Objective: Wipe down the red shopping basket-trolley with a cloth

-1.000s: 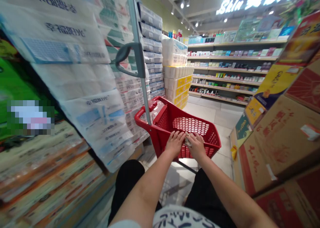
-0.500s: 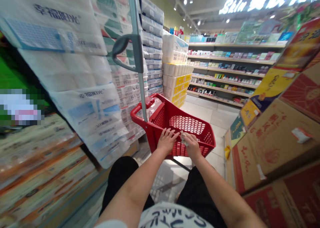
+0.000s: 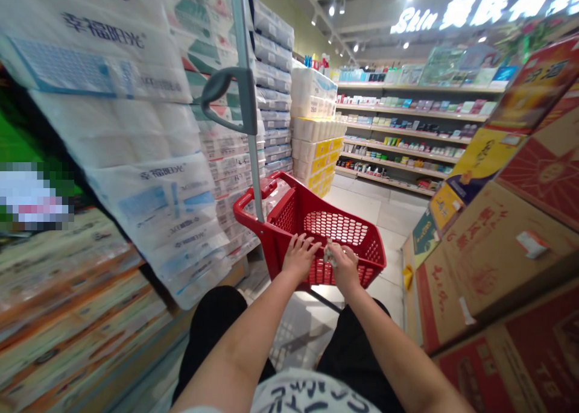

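Crumpled pale cloth [image 3: 330, 251] bunched in the right grip [image 3: 346, 264], at the near long rim of a red plastic shopping basket [image 3: 274, 247] with perforated walls.
The cloth lies at the thumb-and-finger side of the right grip, which is curled closed on it, about midway along the basket's near rim; whether the cloth touches the rim is too small to tell. The left grip [image 3: 299, 257] is spread flat with nothing in it, resting on the same rim nearer the handle end, its fingertips pointing toward the cloth and just beside it. A grey plastic pull handle [image 3: 250, 102] on a metal pole rises from the basket's left end.
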Tool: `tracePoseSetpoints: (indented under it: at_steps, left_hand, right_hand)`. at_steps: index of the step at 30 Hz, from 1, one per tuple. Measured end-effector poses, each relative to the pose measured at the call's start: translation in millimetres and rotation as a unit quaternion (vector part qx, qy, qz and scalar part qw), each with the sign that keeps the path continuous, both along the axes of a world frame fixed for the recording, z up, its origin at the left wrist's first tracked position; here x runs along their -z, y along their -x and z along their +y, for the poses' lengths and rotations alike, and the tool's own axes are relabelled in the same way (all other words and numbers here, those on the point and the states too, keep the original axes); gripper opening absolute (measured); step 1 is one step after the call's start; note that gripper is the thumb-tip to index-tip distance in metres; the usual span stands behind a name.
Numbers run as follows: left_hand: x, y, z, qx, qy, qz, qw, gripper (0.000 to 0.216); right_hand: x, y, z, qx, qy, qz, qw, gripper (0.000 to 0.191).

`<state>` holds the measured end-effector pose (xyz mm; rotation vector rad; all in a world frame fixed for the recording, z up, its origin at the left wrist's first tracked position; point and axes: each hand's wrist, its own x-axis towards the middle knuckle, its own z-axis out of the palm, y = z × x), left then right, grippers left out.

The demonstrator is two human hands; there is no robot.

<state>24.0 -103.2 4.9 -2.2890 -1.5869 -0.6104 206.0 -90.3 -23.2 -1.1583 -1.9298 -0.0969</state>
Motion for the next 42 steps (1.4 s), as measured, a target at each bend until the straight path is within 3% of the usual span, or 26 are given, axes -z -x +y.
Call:
tracePoseSetpoints:
  at_steps: [2, 6, 9, 16, 19, 23, 27, 31, 35, 39, 42]
  left_hand:
    - [0.6, 0.0, 0.7, -0.002, -0.006, 0.000, 1.000, 0.039]
    - [4.1, 1.0, 1.9, 0.000, -0.017, 0.010, 1.000, 0.042]
    - [7.6, 2.6, 1.3, 0.006, -0.022, 0.024, 0.999, 0.047]
    - [9.4, 4.2, 1.3, 0.006, -0.015, 0.033, 0.999, 0.054]
    - [9.2, 4.3, 1.8, 0.012, -0.018, 0.032, 0.999, 0.054]
    - [9.0, 4.0, 1.4, 0.009, -0.019, 0.031, 0.999, 0.056]
    - [8.2, 3.8, 1.2, 0.011, -0.011, 0.033, 0.999, 0.053]
    - [7.8, 3.9, 1.7, 0.009, -0.005, 0.032, 0.999, 0.053]
    - [8.6, 4.3, 2.4, 0.013, -0.008, 0.032, 0.999, 0.052]
    - [9.2, 4.9, 2.7, 0.012, -0.008, 0.034, 0.999, 0.055]
    - [9.4, 5.5, 3.0, 0.015, -0.007, 0.035, 0.999, 0.056]
  right_hand:
    - [7.0, -0.5, -4.3, -0.046, -0.035, -0.013, 0.998, 0.049]
    - [17.5, -0.4, -8.4, -0.065, -0.047, -0.020, 0.997, 0.035]
    - [17.9, 1.3, -9.5, -0.080, -0.052, -0.036, 0.995, 0.036]
    - [13.5, 5.5, -14.0, -0.041, 0.004, -0.139, 0.989, 0.031]
    - [12.2, 6.4, -13.5, -0.035, -0.017, -0.144, 0.989, 0.031]
    - [12.8, 7.0, -12.9, -0.027, 0.017, -0.170, 0.985, 0.029]
    - [13.9, 6.4, -13.1, -0.039, 0.003, -0.155, 0.987, 0.033]
    - [14.2, 5.5, -13.9, -0.022, 0.051, -0.189, 0.981, 0.031]
    - [14.7, 5.1, -13.9, -0.024, 0.025, -0.180, 0.983, 0.033]
    - [16.8, 4.4, -12.9, 0.004, 0.061, -0.200, 0.978, 0.030]
    - [17.9, 3.6, -12.6, -0.004, 0.045, -0.198, 0.979, 0.030]
